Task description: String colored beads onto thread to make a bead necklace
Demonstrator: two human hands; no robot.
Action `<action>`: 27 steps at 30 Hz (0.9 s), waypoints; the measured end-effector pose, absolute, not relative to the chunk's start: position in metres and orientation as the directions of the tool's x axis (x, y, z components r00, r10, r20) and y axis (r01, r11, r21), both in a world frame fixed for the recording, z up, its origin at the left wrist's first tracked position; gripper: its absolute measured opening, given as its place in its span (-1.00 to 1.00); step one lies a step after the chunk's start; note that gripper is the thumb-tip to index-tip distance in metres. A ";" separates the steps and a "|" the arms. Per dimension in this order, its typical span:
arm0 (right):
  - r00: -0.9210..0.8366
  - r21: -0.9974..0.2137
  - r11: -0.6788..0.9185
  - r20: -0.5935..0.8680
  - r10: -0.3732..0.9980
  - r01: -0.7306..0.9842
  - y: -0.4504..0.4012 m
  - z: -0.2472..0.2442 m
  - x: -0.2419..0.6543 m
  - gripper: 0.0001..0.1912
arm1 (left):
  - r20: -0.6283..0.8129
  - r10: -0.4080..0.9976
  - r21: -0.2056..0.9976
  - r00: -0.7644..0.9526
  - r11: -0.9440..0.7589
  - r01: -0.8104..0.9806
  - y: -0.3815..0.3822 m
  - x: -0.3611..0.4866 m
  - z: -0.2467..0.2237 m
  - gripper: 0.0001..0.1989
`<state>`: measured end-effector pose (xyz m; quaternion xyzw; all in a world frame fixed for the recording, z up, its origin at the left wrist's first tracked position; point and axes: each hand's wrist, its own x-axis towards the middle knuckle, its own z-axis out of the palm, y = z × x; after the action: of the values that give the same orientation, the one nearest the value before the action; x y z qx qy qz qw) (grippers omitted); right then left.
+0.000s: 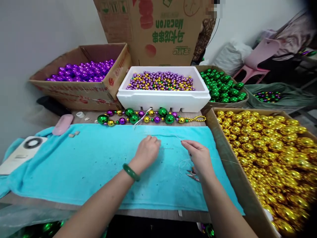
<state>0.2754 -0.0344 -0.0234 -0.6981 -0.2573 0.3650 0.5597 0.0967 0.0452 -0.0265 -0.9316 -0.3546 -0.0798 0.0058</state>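
Observation:
My right hand [198, 155] pinches the end of a thin clear thread [178, 138] between thumb and fingertips, above the turquoise towel [74, 165]. The rest of the thread loops beside that hand and trails right toward the gold beads. My left hand [148, 151], with a green bangle on its wrist, is low over the towel with curled fingers; whether they hold anything is too small to tell. Between the hands a thin needle-like piece [167, 148] shows. Small snips [192, 175] lie on the towel, partly behind my right hand.
Behind the towel lies a beaded strand [134, 119], with a white foam box [163, 99] of small beads beyond. Boxes hold purple [84, 72], green [223, 86] and gold beads [267, 145]. A pink object [62, 124] and a white device [22, 153] are at left.

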 end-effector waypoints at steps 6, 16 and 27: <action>0.610 -0.967 -0.166 -0.252 0.751 -0.195 -0.047 -0.029 0.279 -0.75 | -0.101 0.636 -0.019 0.765 -0.770 0.637 0.028 0.122 -0.051 -0.82; 0.645 -0.977 -0.143 -0.213 0.734 -0.160 -0.047 -0.042 0.274 -0.79 | -0.001 0.650 0.016 0.760 -0.760 0.650 0.030 0.121 -0.054 -0.81; 0.603 -0.998 0.003 -0.032 0.797 -0.057 -0.060 0.004 0.237 -0.85 | -0.124 0.913 0.966 0.388 0.022 0.257 -0.006 0.103 -0.005 -0.70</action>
<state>0.2374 -0.0598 0.0042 -0.6230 -0.2973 0.3322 0.6427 0.1027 -0.0063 -0.0046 -0.6309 -0.4640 -0.3016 -0.5438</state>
